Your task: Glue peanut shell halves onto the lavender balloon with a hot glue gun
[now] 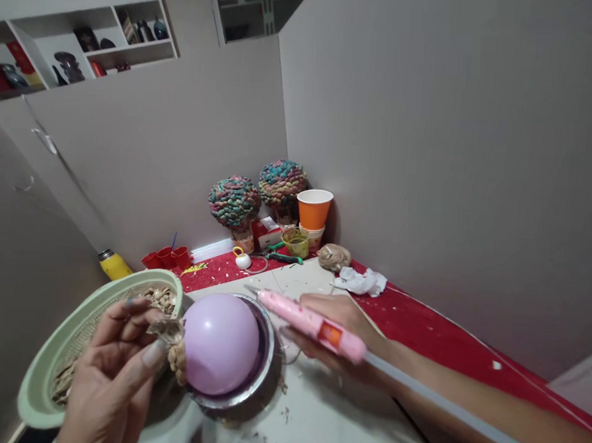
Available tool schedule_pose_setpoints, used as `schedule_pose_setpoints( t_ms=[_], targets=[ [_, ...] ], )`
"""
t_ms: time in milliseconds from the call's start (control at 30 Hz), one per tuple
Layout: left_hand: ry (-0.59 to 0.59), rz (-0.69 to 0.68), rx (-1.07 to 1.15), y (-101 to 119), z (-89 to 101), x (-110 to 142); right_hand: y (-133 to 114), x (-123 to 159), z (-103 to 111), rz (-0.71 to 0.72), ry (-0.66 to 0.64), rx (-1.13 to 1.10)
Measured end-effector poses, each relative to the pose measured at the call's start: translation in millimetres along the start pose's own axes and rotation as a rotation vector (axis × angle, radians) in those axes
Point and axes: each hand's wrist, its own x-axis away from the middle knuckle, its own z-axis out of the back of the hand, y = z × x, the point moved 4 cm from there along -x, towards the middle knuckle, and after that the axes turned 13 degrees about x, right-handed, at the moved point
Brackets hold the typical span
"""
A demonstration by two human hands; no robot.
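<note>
My left hand pinches a brown peanut shell between thumb and fingers, close to the left side of a purple balloon. The balloon rests in a round metal bowl. Along its left edge a few tan peanut shells sit against the surface. My right hand is closed around a pink glue gun, its nozzle pointing left just above the bowl's rim. From the gun's rear a long translucent glue stick runs back along my forearm.
A green basket of peanut shells stands left. Behind are two colourful shell-covered balls in pots, an orange cup, green-handled pliers, twine, crumpled tissue, red cups and a yellow bottle. Walls close the corner.
</note>
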Motion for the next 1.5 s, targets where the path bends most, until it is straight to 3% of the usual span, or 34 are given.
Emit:
schedule_pose_setpoints(
  t_ms=[67, 233, 400, 500, 567, 700, 800, 933, 1133, 1300, 1500],
  targets=[
    [-0.008, -0.056, 0.02, 11, 2.4, -1, 23, -3, -3, -0.122, -0.108, 0.098],
    [-0.053, -0.138, 0.087, 28, -0.9, -2, 70, 0, -22, -0.251, -0.367, 0.257],
    [-0.119, -0.158, 0.166, 35, -3.7, 0, 87, 4, -34, -0.224, -0.56, 0.297],
    [-0.151, -0.189, 0.206, 42, -2.7, 0, 79, -4, -20, -0.182, -0.593, 0.321],
    [-0.157, -0.205, 0.225, 46, -1.0, 0, 61, -15, -4, -0.149, -0.557, 0.338],
    [-0.17, -0.202, 0.262, 51, 1.5, 0, -7, -41, 17, 0.053, -0.401, 0.205],
    [-0.191, -0.192, 0.288, 50, 2.2, -2, -60, -56, 9, 0.238, -0.391, 0.042],
    [-0.204, -0.197, 0.299, 50, 4.6, -6, -89, -72, -19, 0.286, -0.552, 0.064],
    [-0.193, -0.163, 0.318, 45, 8.2, -14, -75, -83, -42, 0.296, -0.673, -0.018],
    [-0.179, -0.122, 0.305, 36, 8.7, -19, -49, -81, -45, 0.248, -0.581, -0.211],
    [-0.192, -0.092, 0.267, 26, 7.6, -23, -14, -72, -50, 0.034, -0.505, -0.623]
  ],
)
